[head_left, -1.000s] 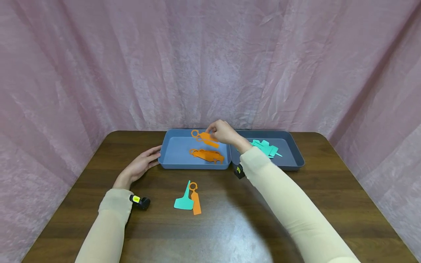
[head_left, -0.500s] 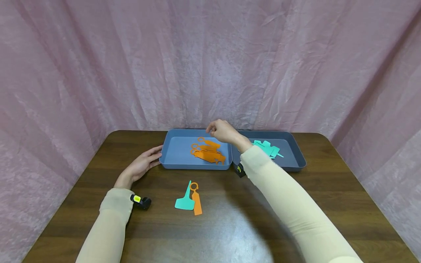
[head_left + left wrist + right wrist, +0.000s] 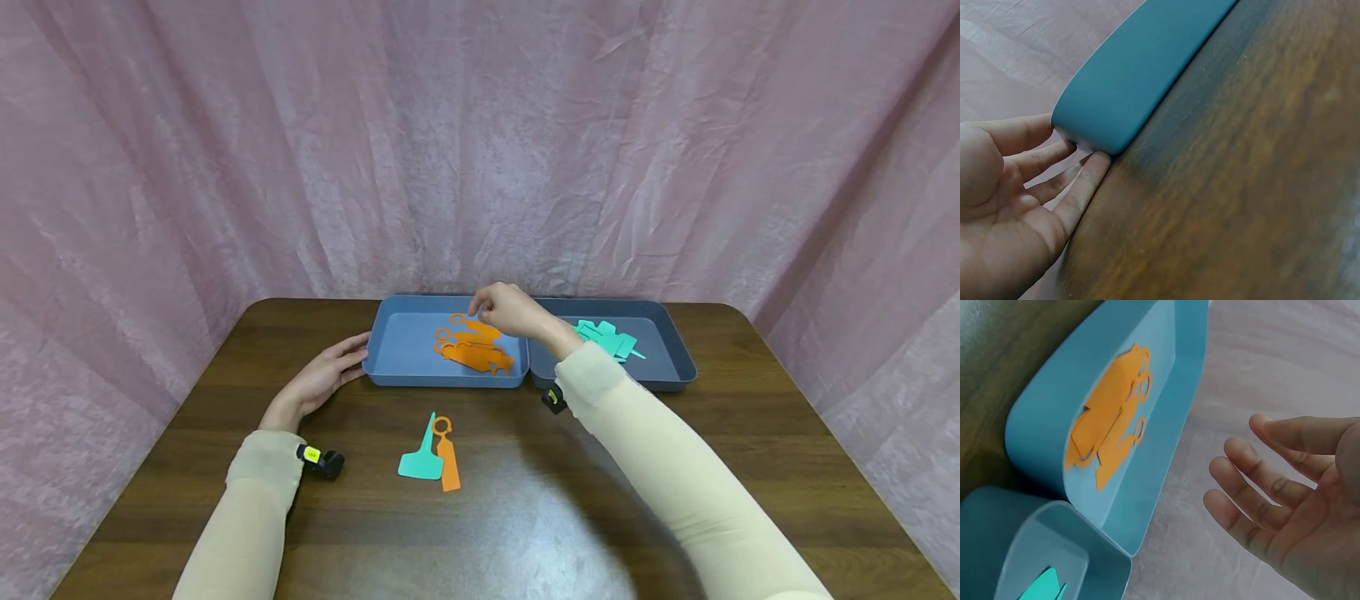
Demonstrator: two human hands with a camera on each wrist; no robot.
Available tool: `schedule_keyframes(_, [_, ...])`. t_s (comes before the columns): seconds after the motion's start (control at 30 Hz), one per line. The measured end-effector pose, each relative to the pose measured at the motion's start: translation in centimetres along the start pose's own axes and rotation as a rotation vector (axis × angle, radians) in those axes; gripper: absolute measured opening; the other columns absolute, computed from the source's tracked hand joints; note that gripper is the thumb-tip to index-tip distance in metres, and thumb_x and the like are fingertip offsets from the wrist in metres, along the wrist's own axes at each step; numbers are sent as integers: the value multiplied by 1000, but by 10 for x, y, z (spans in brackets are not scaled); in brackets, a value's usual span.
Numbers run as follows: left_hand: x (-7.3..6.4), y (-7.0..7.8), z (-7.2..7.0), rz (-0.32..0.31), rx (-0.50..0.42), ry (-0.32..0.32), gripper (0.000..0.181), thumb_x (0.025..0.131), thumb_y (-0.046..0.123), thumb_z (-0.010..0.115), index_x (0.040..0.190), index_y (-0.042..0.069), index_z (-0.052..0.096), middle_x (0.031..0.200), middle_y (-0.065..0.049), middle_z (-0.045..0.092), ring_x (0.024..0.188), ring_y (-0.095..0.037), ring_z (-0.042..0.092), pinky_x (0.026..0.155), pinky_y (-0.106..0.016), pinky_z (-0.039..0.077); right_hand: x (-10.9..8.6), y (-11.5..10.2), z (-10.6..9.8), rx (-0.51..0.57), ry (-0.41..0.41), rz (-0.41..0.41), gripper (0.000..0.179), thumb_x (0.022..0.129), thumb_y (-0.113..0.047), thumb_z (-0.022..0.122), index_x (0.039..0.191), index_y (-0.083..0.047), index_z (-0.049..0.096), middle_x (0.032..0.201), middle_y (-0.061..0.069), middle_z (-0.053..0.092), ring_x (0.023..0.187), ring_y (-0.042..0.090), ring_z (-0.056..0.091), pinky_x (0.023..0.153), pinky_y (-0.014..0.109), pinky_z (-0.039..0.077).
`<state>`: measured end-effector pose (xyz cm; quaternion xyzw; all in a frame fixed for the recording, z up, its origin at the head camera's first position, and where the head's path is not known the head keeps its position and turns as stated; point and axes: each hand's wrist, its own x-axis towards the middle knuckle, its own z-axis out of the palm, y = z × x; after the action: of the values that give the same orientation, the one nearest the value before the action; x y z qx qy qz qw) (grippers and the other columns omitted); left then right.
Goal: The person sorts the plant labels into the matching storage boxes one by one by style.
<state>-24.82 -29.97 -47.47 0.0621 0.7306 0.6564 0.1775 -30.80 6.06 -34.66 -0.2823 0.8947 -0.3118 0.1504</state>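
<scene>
My right hand [image 3: 517, 312] hovers over the right back of the left blue tray [image 3: 401, 346], fingers loosely bent and holding nothing. Below it in that tray lies a pile of orange ring-topped tags [image 3: 476, 354]. In the right wrist view the same orange tags [image 3: 1107, 415] overlap, apart from the hand [image 3: 1291, 494]. My left hand [image 3: 321, 379] touches the tray's left side with its fingertips; in the left wrist view the fingers [image 3: 1088, 184] meet the tray corner. On the table in front are a teal T-shaped plant label [image 3: 422, 464] and one orange tag [image 3: 449, 467], side by side.
A darker grey-blue tray [image 3: 660, 333] adjoins the left one and holds a heap of teal T-shaped labels [image 3: 609, 339]. Both trays stand near the back edge of the wooden table [image 3: 360, 533]. A pink curtain [image 3: 480, 150] hangs behind.
Orange tags by my right fingers were let go and dropped onto the pile in the left tray. That hand then lowered slightly. My left hand stays at the tray's side.
</scene>
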Motion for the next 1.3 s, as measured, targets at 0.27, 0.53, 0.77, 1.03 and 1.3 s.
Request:
schedule_keyframes(0.27, [-1,0,-1,5,2,2,61,115,26,42,168,9,16,169,-19,23,152,-38,30,113,-25,45,-15,-4,21,-12,-64,-47,24,107,-4,54,121,-6,73,109,15,72,69,21,61,67,28,50])
schedule_keyframes(0.53, [-5,2,-3,0,-3,3,63,115,28,43,168,9,16,169,-19,25,152,-38,32,112,-24,46,-32,-10,52,7,-153,-135,20,106,-6,58,119,-4,73,109,13,71,78,16,57,71,26,49])
schedule_keyframes(0.77, [-7,2,-5,-6,6,6,62,115,27,42,168,10,16,170,-18,23,152,-36,31,113,-25,45,-44,-15,76,46,-248,-184,20,105,-6,61,121,-2,72,96,3,68,80,12,56,73,23,49])
schedule_keyframes(1.03, [-5,1,-6,-3,6,5,62,115,27,43,168,10,17,170,-18,23,151,-35,33,112,-24,46,-47,-14,94,63,-306,-281,25,100,-2,67,124,-4,73,116,8,68,105,21,62,93,31,54])
schedule_keyframes(1.3, [-5,2,-7,-3,7,1,62,115,27,43,168,10,16,169,-19,23,151,-34,34,113,-25,45,-47,-19,106,-42,-344,-374,28,98,1,70,122,-11,77,120,2,65,114,23,58,99,29,49])
